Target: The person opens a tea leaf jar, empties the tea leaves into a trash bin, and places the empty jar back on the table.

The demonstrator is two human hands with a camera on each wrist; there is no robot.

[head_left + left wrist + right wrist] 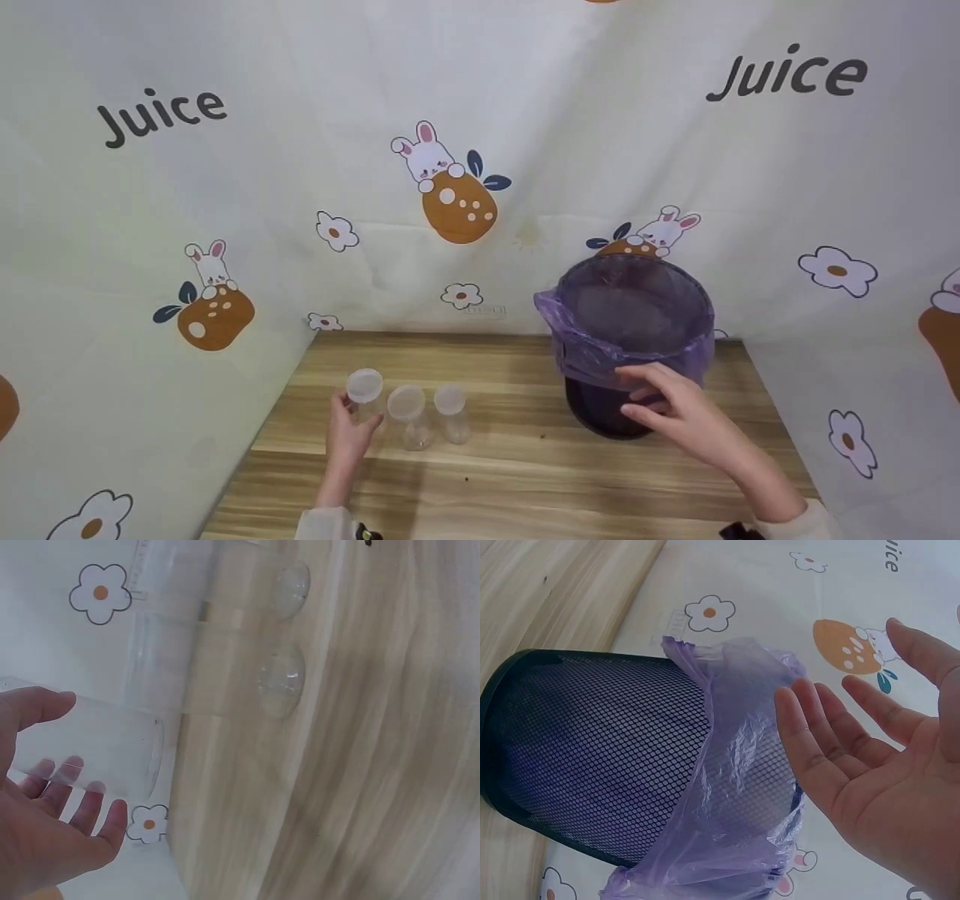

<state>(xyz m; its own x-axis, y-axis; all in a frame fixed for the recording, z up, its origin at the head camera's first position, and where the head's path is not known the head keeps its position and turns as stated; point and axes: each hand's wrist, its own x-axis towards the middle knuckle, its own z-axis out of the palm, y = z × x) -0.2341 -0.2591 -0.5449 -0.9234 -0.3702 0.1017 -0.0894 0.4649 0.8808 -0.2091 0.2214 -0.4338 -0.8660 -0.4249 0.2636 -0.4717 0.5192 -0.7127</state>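
My left hand (351, 433) holds a clear plastic cylinder (97, 746) with a pale round top, thumb on one side and fingers round the other. In the left wrist view its base shows against the patterned cloth. Two similar clear cylinders stand upright to its right on the wooden table, a middle one (416, 433) and a right one (456, 426). My right hand (682, 412) hovers in front of a black mesh wastebasket (607, 742), fingers spread and holding nothing. A thin purple bag (735, 765) lines the basket and folds down over its rim.
The wood-grain table (517, 487) meets hanging cloth (525, 112) at the back and both sides, printed with rabbits, fruit and flowers. The wastebasket stands at the table's back right. Small dark specks dot the tabletop.
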